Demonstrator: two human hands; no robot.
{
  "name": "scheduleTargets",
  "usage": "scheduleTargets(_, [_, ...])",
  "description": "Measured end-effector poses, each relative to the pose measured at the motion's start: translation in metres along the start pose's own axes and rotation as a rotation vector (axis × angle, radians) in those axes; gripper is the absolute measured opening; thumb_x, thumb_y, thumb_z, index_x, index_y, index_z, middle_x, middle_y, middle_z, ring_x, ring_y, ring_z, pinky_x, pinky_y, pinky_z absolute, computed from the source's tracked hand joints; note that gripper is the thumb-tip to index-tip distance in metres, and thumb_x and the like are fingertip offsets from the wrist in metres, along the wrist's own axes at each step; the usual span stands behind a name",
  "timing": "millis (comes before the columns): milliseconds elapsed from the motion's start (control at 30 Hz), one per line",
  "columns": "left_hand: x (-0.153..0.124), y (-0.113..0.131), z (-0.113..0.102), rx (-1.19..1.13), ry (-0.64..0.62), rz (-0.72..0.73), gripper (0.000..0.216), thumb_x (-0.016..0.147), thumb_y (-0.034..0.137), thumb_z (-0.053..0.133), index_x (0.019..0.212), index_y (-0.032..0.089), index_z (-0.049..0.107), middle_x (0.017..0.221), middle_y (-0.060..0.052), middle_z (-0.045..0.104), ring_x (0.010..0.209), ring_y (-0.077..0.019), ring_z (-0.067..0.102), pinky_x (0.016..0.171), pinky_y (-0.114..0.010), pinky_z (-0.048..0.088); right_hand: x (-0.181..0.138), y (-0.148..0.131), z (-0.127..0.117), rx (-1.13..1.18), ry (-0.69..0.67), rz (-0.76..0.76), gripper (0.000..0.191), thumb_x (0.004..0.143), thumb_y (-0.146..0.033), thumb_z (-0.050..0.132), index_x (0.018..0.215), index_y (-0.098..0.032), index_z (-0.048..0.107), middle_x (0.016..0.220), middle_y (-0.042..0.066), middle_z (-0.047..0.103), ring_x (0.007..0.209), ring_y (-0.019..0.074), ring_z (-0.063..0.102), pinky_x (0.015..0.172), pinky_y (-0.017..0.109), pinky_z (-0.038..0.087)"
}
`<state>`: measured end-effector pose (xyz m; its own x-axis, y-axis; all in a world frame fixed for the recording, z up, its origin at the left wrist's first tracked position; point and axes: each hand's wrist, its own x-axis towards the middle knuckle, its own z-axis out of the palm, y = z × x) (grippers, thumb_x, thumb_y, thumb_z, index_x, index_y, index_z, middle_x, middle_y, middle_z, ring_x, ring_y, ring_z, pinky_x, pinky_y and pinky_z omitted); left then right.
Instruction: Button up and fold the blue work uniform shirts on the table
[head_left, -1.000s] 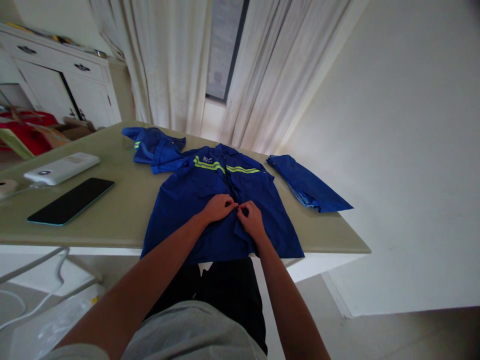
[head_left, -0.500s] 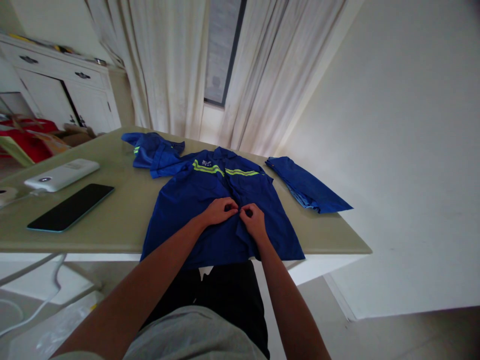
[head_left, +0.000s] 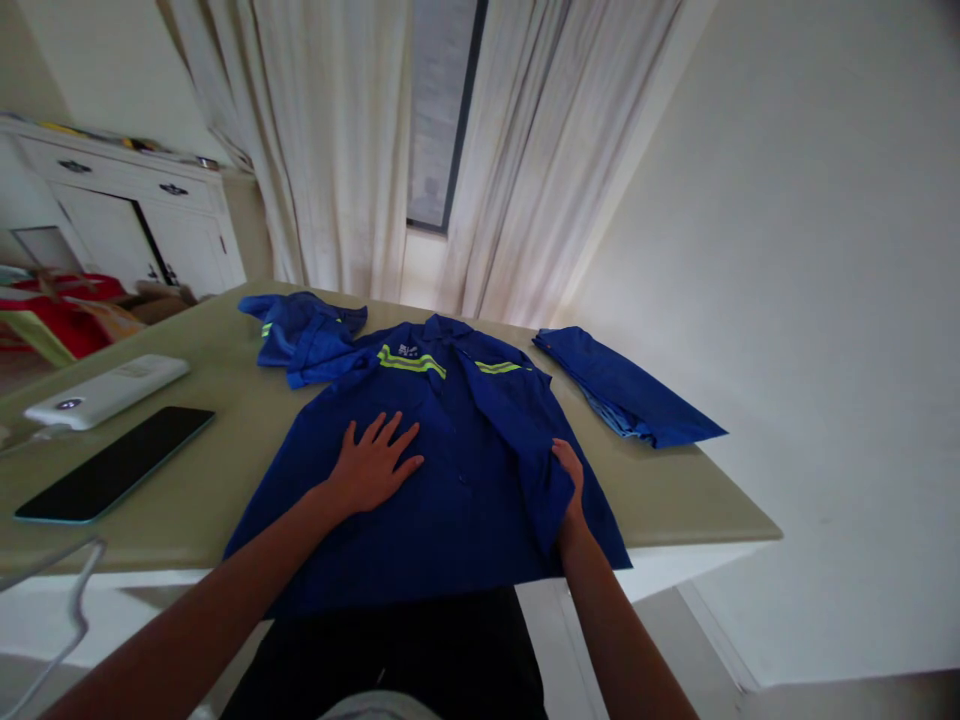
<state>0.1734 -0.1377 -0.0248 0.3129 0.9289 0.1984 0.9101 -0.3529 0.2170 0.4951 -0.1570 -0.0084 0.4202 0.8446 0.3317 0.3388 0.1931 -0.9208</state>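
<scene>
A blue work jacket [head_left: 427, 520] with yellow-green reflective stripes lies spread on the table, collar at the far side and hem over the near edge. My left hand [head_left: 373, 465] rests flat on its left front, fingers spread. On the other side, my right hand [head_left: 571, 480] grips the edge of the right front panel, which is turned back toward the right. Part of that hand is hidden behind the cloth. A small button shows on the front below the turned-back panel. Both sleeves extend outward at the far end.
Folded blue trousers [head_left: 630, 385] lie at the table's right. A black phone [head_left: 112, 465] and a white power bank [head_left: 109, 392] with a cable are at the left. The table [head_left: 225, 390] has a wall on its right and curtains [head_left: 337, 150] behind; a white cabinet [head_left: 150, 210] stands far left.
My hands were together at the jacket's front opening. Now the left has moved left and lies flat, while the right has drawn the right panel open toward the right.
</scene>
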Motion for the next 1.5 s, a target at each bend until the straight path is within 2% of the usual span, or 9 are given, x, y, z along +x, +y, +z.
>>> scheduleTargets(133, [-0.031, -0.002, 0.006, 0.091, -0.064, -0.020, 0.064, 0.103, 0.061, 0.033, 0.160, 0.034, 0.036, 0.170, -0.010, 0.027, 0.155, -0.0422, 0.021, 0.115, -0.079, 0.011, -0.028, -0.013, -0.024, 0.032, -0.120, 0.016, 0.028, 0.085, -0.050, 0.054, 0.082, -0.022, 0.057, 0.069, -0.001, 0.052, 0.065, 0.0174, 0.049, 0.061, 0.029, 0.043])
scheduleTargets(267, [-0.063, 0.014, -0.006, 0.108, -0.103, 0.000, 0.064, 0.101, 0.058, 0.040, 0.160, 0.034, 0.036, 0.169, -0.012, 0.027, 0.154, -0.0444, 0.022, 0.113, -0.079, 0.018, -0.071, -0.046, -0.025, -0.082, -0.911, -0.029, 0.020, 0.090, -0.043, 0.067, 0.095, -0.024, 0.066, 0.077, -0.002, 0.062, 0.064, 0.0136, 0.055, 0.059, 0.025, 0.043])
scheduleTargets(333, [-0.064, 0.018, -0.020, 0.106, -0.137, 0.034, 0.061, 0.098, 0.058, 0.047, 0.155, 0.036, 0.046, 0.164, -0.012, 0.039, 0.148, -0.0449, 0.035, 0.110, -0.075, 0.028, -0.073, -0.058, -0.016, -0.166, -1.078, -0.083, 0.020, 0.092, -0.043, 0.069, 0.101, -0.025, 0.069, 0.088, -0.001, 0.067, 0.069, 0.0135, 0.061, 0.062, 0.024, 0.045])
scheduleTargets(500, [0.006, 0.012, -0.045, 0.075, -0.127, 0.076, 0.043, 0.103, 0.048, 0.040, 0.122, 0.024, 0.070, 0.120, -0.013, 0.071, 0.111, -0.0318, 0.065, 0.097, -0.050, 0.050, 0.004, -0.042, 0.041, -0.276, -0.687, -0.282, 0.036, 0.102, -0.048, 0.052, 0.126, -0.024, 0.064, 0.121, 0.008, 0.069, 0.104, 0.0208, 0.068, 0.092, 0.034, 0.053])
scheduleTargets(633, [0.092, -0.006, -0.020, 0.035, -0.014, 0.070, 0.050, 0.104, 0.045, 0.038, 0.144, 0.021, 0.056, 0.151, -0.013, 0.055, 0.139, -0.0298, 0.051, 0.115, -0.047, 0.039, 0.068, 0.000, 0.098, -0.699, -0.633, -0.347, 0.064, 0.102, -0.057, 0.046, 0.155, -0.022, 0.045, 0.161, 0.013, 0.043, 0.150, 0.0292, 0.036, 0.123, 0.049, 0.026])
scheduleTargets(833, [0.161, -0.033, 0.032, 0.010, -0.022, -0.077, 0.072, 0.101, 0.063, 0.033, 0.162, 0.024, 0.033, 0.168, -0.010, 0.030, 0.154, -0.0337, 0.031, 0.124, -0.055, 0.024, 0.102, 0.038, 0.124, -0.955, -0.626, -0.260, 0.078, 0.099, -0.075, 0.030, 0.161, -0.028, 0.037, 0.170, 0.007, 0.026, 0.156, 0.0298, 0.025, 0.125, 0.047, 0.020])
scheduleTargets(1100, [0.196, -0.041, 0.044, -0.016, 0.066, -0.204, 0.065, 0.105, 0.044, 0.020, 0.158, 0.009, 0.037, 0.161, -0.016, 0.043, 0.151, -0.0301, 0.036, 0.125, -0.053, 0.022, 0.158, 0.051, 0.131, -0.974, -0.671, -0.260, 0.084, 0.100, -0.074, 0.028, 0.163, -0.018, 0.032, 0.169, 0.009, 0.029, 0.155, 0.0255, 0.027, 0.126, 0.041, 0.020])
scheduleTargets(1267, [0.198, -0.041, 0.046, 0.029, 0.103, -0.364, 0.063, 0.102, 0.040, 0.028, 0.157, 0.010, 0.041, 0.166, -0.018, 0.034, 0.153, -0.0368, 0.031, 0.123, -0.055, 0.026, 0.164, 0.054, 0.136, -0.971, -0.618, -0.242, 0.082, 0.100, -0.074, 0.030, 0.160, -0.019, 0.038, 0.168, 0.009, 0.032, 0.154, 0.0266, 0.031, 0.125, 0.042, 0.022])
scheduleTargets(1500, [0.164, -0.045, 0.030, 0.017, -0.097, -0.155, 0.068, 0.101, 0.048, 0.039, 0.157, 0.009, 0.041, 0.166, -0.019, 0.033, 0.155, -0.0366, 0.027, 0.125, -0.051, 0.024, 0.162, 0.061, 0.119, -0.970, -0.643, -0.255, 0.082, 0.101, -0.072, 0.029, 0.161, -0.018, 0.036, 0.168, 0.009, 0.030, 0.155, 0.0264, 0.028, 0.126, 0.041, 0.019])
